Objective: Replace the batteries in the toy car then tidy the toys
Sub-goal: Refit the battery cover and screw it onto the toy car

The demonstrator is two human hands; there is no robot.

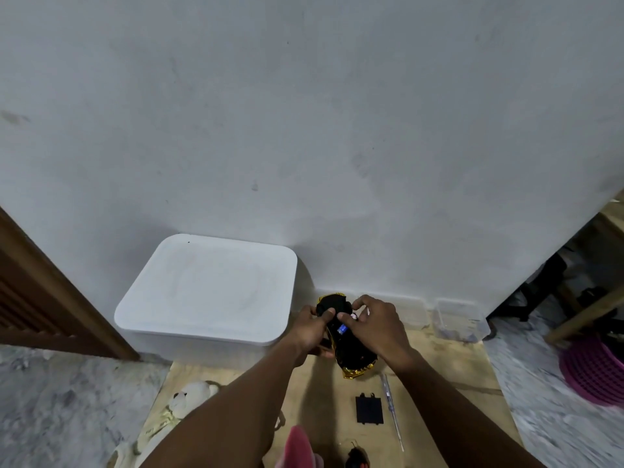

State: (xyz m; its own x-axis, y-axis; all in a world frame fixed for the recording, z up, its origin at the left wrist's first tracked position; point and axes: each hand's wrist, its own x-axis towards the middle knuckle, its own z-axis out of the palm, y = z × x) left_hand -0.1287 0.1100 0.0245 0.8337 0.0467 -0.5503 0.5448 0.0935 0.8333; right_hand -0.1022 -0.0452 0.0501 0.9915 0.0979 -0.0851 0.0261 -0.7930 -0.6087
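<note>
A gold and black toy car (351,356) is held upside down above a wooden board (439,393). My left hand (309,327) grips its far left side, thumb on a wheel. My right hand (378,324) pinches a blue and white battery (342,328) at the open battery bay in the car's underside. The black battery cover (368,410) lies flat on the board below the car. Beside it lies a clear-handled screwdriver (393,412).
A large white lidded bin (209,288) stands against the wall on the left. Two clear plastic containers (461,319) sit by the wall on the right. A white plush toy (189,398), a pink toy (299,444) and a small black toy (358,459) lie near me. A purple basket (594,369) is far right.
</note>
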